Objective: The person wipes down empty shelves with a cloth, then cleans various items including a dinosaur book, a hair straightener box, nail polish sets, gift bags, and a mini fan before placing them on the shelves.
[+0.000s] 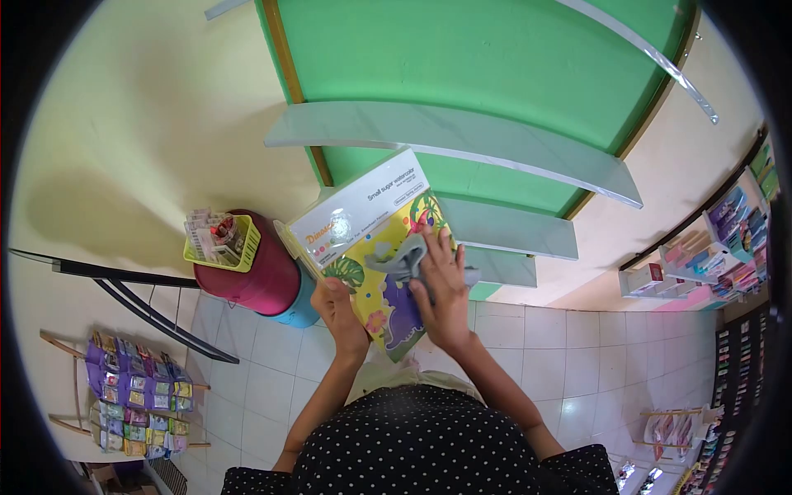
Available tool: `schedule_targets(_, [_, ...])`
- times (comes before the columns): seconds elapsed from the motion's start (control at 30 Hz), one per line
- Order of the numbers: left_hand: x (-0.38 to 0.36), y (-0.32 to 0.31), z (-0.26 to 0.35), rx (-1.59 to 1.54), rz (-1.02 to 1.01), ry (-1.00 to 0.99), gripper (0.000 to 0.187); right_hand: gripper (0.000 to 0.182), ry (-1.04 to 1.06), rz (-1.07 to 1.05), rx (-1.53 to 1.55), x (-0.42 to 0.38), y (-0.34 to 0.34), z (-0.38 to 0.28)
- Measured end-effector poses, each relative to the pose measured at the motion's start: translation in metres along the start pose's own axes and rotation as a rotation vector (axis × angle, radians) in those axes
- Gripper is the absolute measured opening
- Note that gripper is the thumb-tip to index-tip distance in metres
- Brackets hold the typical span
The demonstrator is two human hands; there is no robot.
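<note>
A flat watercolor box (355,210) is tilted in front of my body. Its cover has a white band reading "Small sugar watercolor" and a yellow part with a purple dinosaur and leaves. My left hand (340,320) grips the box by its lower left edge, thumb on the front; the fingers behind are hidden. Against the cover, my right hand (444,289) presses a crumpled grey cloth (400,262), its fingers stretched over it. Part of the cloth sticks out past the right edge of the box.
Grey shelves (462,136) on a green wall panel (470,49) rise ahead. At left, a yellow-green basket (247,256) stands on a dark red drum (276,285). A rack of small packets (136,384) is lower left, and stocked shelves (726,239) line the right. White tiles (536,355) cover the floor.
</note>
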State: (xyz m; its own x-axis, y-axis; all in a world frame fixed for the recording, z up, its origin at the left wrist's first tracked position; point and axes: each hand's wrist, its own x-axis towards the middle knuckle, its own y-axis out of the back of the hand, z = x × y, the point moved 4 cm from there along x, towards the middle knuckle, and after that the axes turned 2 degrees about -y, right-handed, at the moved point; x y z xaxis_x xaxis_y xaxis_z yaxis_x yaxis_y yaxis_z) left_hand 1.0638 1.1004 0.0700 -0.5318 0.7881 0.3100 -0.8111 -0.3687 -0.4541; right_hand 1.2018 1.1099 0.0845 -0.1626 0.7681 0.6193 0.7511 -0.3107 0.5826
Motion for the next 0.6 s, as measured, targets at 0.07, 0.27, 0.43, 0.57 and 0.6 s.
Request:
schedule_targets(0.07, [0.001, -0.003, 0.003, 0.024, 0.015, -0.005, 0.040, 0.044, 0.076, -0.067, 0.006, -0.004, -0.004, -0.017])
schedule_targets(0.27, [0.010, 0.010, 0.002, 0.024, -0.050, 0.054, 0.040, 0.040, 0.377, -0.162, -0.123, -0.028, -0.004, -0.010])
schedule_targets(0.43, [0.026, 0.015, -0.004, -0.166, -0.203, 0.226, 0.040, 0.032, -0.676, 0.483, 0.667, -0.029, 0.026, 0.094])
schedule_targets(0.57, [0.010, 0.003, -0.014, -0.515, -0.058, 0.625, 0.043, 0.038, -1.337, 0.053, 1.860, -0.035, -0.014, 0.079])
schedule_targets(0.6, [0.006, 0.004, -0.022, -0.386, -0.130, 0.593, 0.041, 0.039, -1.396, 0.029, 1.876, -0.042, -0.018, 0.074])
